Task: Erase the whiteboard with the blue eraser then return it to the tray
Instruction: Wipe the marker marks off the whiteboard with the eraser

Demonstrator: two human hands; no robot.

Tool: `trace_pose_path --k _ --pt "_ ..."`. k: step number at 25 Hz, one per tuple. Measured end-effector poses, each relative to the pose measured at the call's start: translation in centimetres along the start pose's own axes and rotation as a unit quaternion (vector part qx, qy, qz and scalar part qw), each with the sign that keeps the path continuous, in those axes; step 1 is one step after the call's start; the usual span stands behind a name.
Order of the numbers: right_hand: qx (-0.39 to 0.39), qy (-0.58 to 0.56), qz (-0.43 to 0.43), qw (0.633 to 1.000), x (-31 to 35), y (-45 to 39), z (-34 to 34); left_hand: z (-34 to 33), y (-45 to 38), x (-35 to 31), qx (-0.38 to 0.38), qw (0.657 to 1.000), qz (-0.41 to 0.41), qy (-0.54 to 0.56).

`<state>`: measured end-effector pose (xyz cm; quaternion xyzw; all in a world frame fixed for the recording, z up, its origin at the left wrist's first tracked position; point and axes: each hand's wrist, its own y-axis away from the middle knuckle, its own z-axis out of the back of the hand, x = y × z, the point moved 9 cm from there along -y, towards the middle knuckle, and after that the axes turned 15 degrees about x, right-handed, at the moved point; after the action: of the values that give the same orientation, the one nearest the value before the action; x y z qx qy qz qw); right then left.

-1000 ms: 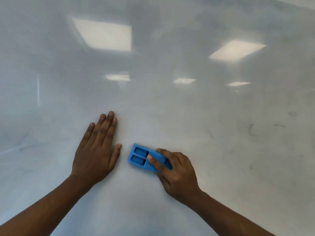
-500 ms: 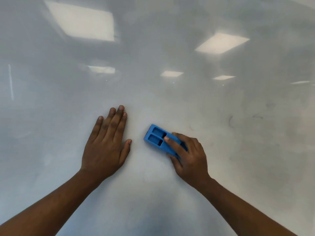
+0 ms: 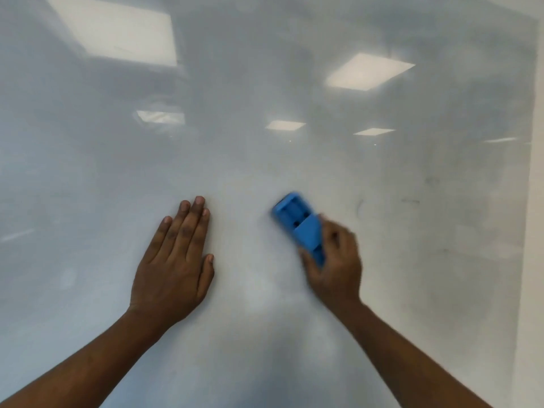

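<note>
Wiping is judged partly done. The blue eraser (image 3: 300, 226) is gripped in the right hand (image 3: 334, 260), pressed to the whiteboard (image 3: 265, 160); faint marks (image 3: 412, 201) are left right of it. Left hand (image 3: 176, 257) is laid flat w/ straight fingers. Tray not seen; return pending.

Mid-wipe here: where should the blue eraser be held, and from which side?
Probably as the right hand grips it now: across the lower half of the blue eraser, from below-right. Its long body tilts up-left on the whiteboard, so its upper end leads clear.
</note>
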<state>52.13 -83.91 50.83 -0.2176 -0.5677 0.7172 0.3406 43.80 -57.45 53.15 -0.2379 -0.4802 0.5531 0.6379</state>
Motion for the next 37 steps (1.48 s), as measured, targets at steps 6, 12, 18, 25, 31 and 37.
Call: trace_pose_path --k 6,12,18,25,31,37 --pt "-0.103 -0.093 -0.191 0.972 -6.6 -1.3 2.9 -0.5 -3.0 -4.6 0.001 1.000 -0.012 0.002" --pt "-0.029 -0.021 -0.145 0.989 -13.8 -1.5 4.9 -1.5 -6.8 -10.2 0.007 1.000 -0.019 0.005" --pt "-0.070 -0.061 -0.220 0.971 -18.4 -1.5 6.7 -1.8 -9.8 -14.7 -0.001 1.000 -0.027 0.001" --pt "-0.049 -0.059 -0.317 0.945 -30.1 -3.2 11.6 -2.9 -13.3 -20.2 -0.003 1.000 -0.028 -0.004" --pt "0.002 0.012 -0.108 0.994 -22.9 -3.4 8.7 -3.4 -13.4 -20.4 0.003 0.999 -0.023 -0.024" --pt "-0.100 -0.110 -0.381 0.913 -31.0 -9.8 13.3 -1.2 -15.9 -16.9 -0.002 1.000 0.013 -0.019"
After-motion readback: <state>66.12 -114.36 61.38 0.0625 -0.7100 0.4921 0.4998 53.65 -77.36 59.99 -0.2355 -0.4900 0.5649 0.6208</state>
